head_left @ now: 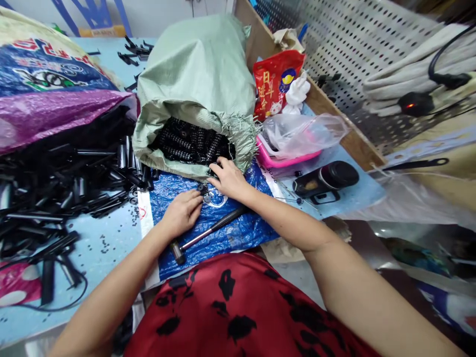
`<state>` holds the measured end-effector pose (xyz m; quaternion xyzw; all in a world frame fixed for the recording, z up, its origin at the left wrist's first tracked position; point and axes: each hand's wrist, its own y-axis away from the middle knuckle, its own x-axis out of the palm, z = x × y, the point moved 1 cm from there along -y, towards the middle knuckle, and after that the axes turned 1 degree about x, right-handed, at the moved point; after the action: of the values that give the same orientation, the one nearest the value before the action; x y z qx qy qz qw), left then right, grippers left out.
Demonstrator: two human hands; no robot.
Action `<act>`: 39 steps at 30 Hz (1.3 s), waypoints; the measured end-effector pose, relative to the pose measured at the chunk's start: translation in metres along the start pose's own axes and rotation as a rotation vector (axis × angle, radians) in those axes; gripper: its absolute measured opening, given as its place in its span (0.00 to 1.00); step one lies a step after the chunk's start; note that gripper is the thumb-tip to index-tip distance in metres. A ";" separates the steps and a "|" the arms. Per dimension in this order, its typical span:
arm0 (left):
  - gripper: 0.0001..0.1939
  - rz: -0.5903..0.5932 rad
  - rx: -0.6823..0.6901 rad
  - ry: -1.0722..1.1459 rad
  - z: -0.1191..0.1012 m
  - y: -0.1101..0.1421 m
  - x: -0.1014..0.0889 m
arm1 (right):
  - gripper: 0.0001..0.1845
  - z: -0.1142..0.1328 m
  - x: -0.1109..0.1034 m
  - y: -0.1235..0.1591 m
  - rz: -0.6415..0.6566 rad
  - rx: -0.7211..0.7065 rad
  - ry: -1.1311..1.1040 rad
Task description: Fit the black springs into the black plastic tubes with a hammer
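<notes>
A light-blue surface (109,250) carries everything, with a perforated metal panel (334,42) behind a wooden edge (336,116) on the right. The landmark is the big green sack (201,64), lying with its frayed mouth towards the person. Black ridged pieces (189,141) fill that mouth. In front of the sack, a blue plastic sheet (241,240) covers part of the surface.

The right hand (226,179) is at the lower lip of the sack's mouth, thumb and fingers slightly parted around a small dark spot; whether it grips anything cannot be told. The left hand (183,213) rests on the sheet just in front of the sack, fingers loosely curled, its fingertips beside small dark parts (203,189); a firm hold cannot be made out. Nearer the person than the sack, a hammer (197,239) lies slantwise on the sheet, its head past the left hand and its handle reaching under the right forearm.

Left of the sack, loose black pieces (74,188) spill below a printed bag (52,64). Right of it are a red packet (275,82), a pink tray (290,161) under a clear bag (303,131), and a dark bottle (325,179) lying on its side.
</notes>
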<state>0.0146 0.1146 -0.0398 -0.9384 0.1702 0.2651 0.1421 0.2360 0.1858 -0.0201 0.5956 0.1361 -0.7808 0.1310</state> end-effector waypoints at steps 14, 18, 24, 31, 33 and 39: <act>0.16 0.060 -0.121 -0.538 0.002 -0.120 -0.041 | 0.25 0.006 -0.013 0.032 -0.064 -0.219 0.074; 0.03 0.116 -0.085 -0.813 -0.007 -0.133 -0.044 | 0.19 -0.011 -0.029 0.011 0.063 -0.031 0.238; 0.15 0.232 0.001 -0.985 -0.006 -0.126 -0.053 | 0.18 -0.038 -0.028 -0.016 0.082 0.093 0.322; 0.17 0.272 0.044 -0.938 -0.007 -0.126 -0.034 | 0.19 -0.041 -0.022 -0.013 0.044 0.002 0.306; 0.16 0.244 0.047 -0.941 -0.008 -0.129 -0.026 | 0.19 -0.034 -0.023 0.000 -0.014 -0.030 0.256; 0.16 0.200 0.081 -0.948 0.001 -0.132 -0.016 | 0.27 -0.003 0.004 0.033 -0.065 -0.319 -0.016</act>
<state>0.0533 0.2377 -0.0082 -0.6869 0.1861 0.6690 0.2142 0.2496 0.1559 -0.0264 0.5563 0.2764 -0.7578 0.1997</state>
